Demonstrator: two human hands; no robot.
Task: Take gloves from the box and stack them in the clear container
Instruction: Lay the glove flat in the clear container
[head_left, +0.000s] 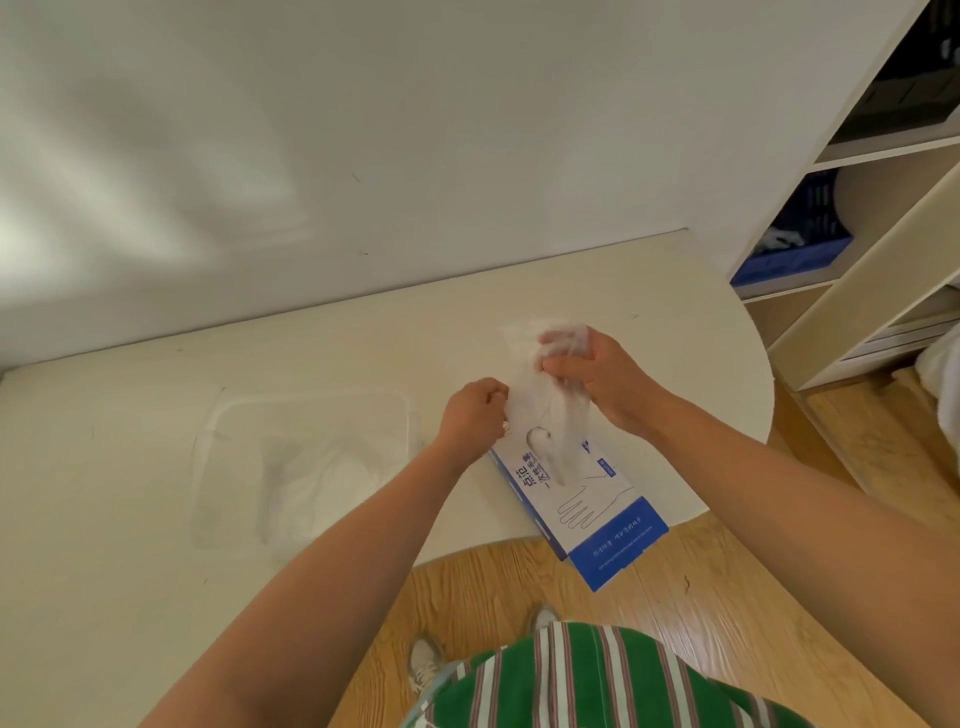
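Box, blue and white, lies flat on the counter, its near end overhanging the counter's edge; clear film shows in its oval top opening. One thin clear glove is held above that opening between both hands. Left hand pinches the glove's left edge, fingers curled. Right hand grips the glove's far end, fingers curled round it. Clear container sits on the counter left of the box, apart from it, holding a loose pile of gloves.
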